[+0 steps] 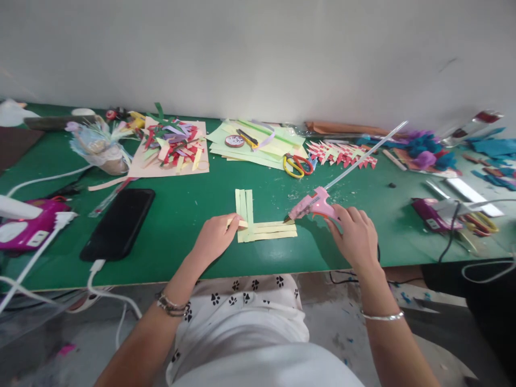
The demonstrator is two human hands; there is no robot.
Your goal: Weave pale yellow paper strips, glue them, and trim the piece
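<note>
My right hand (355, 236) is wrapped round the handle of a pink glue gun (312, 205). A long clear glue stick (366, 154) juts up and back from the gun. The nozzle rests at the upper right part of pale yellow paper strips (274, 230), whether touching I cannot tell. These strips lie side by side and meet light green paper strips (243, 207) at a corner, forming an L on the green table. My left hand (217, 236) pinches the end of a short yellow strip (241, 223) over that corner.
Behind the L lie scissors (297, 165), green paper sheets (258, 141) and a red-and-white folded paper chain (342, 154). Coloured strips (175, 142) heap on a pink sheet. A black phone (119, 223) with its cable is at left; a purple power strip (433, 215) is at right.
</note>
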